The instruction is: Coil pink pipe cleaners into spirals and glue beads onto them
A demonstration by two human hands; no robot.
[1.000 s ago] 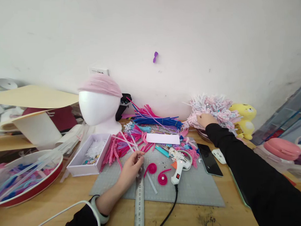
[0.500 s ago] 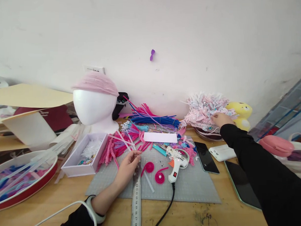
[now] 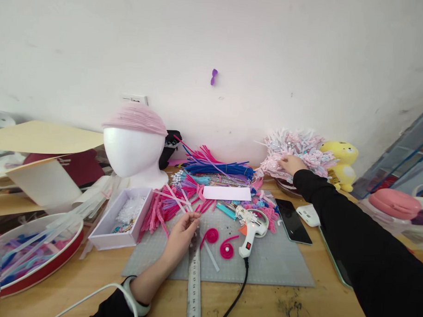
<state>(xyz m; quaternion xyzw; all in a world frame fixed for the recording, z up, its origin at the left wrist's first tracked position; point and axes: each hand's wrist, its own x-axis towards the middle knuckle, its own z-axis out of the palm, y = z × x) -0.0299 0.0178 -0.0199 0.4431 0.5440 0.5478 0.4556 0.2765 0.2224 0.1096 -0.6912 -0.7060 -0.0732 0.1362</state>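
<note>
On a stained, light wooden worktop [image 3: 255, 303] against a scuffed white wall [image 3: 305, 51]. At the left hand [image 3: 181, 230], grip together, contents too small to tell; beneath, a silver metal ruler [image 3: 194, 292], partly covered, cut off below; just right, two fuzzy magenta coils [image 3: 227, 250]. At the right hand [image 3: 291, 165], touching a fluffy pink-and-white bundle [image 3: 295, 142], fingertips partly hidden, grip impossible to tell.

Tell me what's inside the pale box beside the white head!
The pale box holds clear bits and some small colourful pieces. I can't see what's underneath, because they cover it.
</note>
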